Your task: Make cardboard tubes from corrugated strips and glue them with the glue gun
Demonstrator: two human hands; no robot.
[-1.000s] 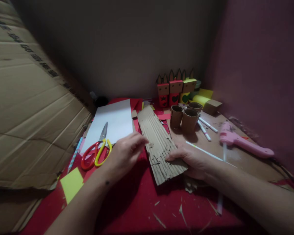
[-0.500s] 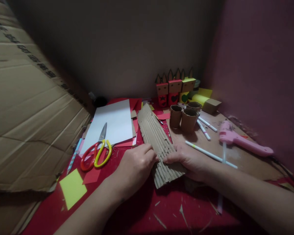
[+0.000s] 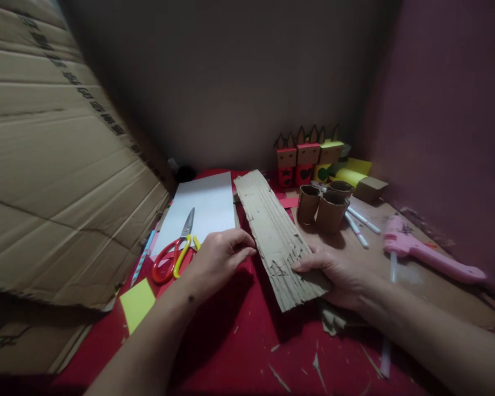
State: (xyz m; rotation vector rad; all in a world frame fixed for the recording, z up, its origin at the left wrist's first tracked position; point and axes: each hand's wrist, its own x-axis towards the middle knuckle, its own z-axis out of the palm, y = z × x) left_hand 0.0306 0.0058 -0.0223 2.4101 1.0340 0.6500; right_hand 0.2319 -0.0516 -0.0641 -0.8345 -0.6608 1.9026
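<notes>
A long strip of corrugated cardboard (image 3: pixel 268 225) slants away from me, its face partly smooth and partly ridged, with torn spots near the lower end. My right hand (image 3: pixel 334 269) grips the lower right edge, thumb on top and the other fingers hidden underneath. At the left edge, my left hand (image 3: pixel 225 253) has thumb and forefinger pinched together, with the tips at the cardboard's rim. Scissors (image 3: pixel 181 247) with red and yellow handles lie just left of that hand, partly on a white sheet (image 3: pixel 208 198).
Cardboard tubes (image 3: pixel 332 212), a pink glue gun (image 3: pixel 429 253) and paper sticks (image 3: pixel 357 228) lie to the right. Decorated tube figures (image 3: pixel 307 165) stand at the back. A large cardboard sheet (image 3: pixel 66 181) leans at left. Yellow paper (image 3: pixel 137 302) and scraps lie on the red surface.
My left hand has shifted from on top of the strip to its left edge. More smooth surface shows on the strip's face. The whole view has swung slightly left.
</notes>
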